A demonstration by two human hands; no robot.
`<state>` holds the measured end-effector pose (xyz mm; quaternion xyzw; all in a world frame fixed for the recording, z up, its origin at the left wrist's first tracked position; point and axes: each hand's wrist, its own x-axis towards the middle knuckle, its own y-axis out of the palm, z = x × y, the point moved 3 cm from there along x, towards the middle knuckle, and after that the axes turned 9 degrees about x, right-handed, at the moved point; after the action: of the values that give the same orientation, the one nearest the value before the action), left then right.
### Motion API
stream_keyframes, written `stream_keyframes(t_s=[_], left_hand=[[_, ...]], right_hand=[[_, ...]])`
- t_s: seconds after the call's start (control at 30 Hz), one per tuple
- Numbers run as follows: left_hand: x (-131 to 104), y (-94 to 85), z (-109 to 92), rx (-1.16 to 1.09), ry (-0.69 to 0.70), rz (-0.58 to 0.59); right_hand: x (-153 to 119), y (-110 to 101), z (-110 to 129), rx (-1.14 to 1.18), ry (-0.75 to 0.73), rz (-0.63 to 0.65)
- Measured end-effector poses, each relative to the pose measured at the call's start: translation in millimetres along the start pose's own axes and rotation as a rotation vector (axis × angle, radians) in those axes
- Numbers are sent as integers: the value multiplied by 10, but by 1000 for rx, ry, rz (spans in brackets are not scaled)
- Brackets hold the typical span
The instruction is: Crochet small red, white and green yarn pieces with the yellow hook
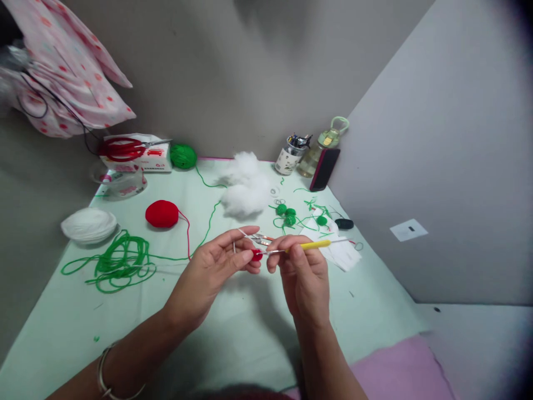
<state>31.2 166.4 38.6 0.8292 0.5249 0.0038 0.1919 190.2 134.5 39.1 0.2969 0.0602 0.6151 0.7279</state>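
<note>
Both hands are occupied: the left hand [222,258] pinches one small red crochet piece [257,255], the right hand [302,261] grips one yellow-handled hook [314,245] meeting it. Beyond, four green balls [290,220] lie on the bench [233,333]; outward sit three yarn balls, red [162,214], white [89,225] and green [183,156]. The box print [158,161] is unreadable.

A small red piece [256,255] is being held in the left hand [227,258]; a yellow-handled hook [314,244], seemingly touching it, is being gripped by the right [302,261].
</note>
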Motion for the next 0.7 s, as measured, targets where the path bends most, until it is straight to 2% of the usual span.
stream_keyframes(t_s=[0.27,0.43,0.57,0.7], left_hand=[[-14,-2,-7,65,50,-9],[-15,4,-3,76,45,-12],[-33,15,-14,83,36,-59],[-53,32,-37,138,72,-140]], right_hand=[[-123,-23,92,-303,-176,27],[-149,35,146,-461,-316,64],[-164,83,179,-560,-402,123],[-234,122,147,-717,-497,241]])
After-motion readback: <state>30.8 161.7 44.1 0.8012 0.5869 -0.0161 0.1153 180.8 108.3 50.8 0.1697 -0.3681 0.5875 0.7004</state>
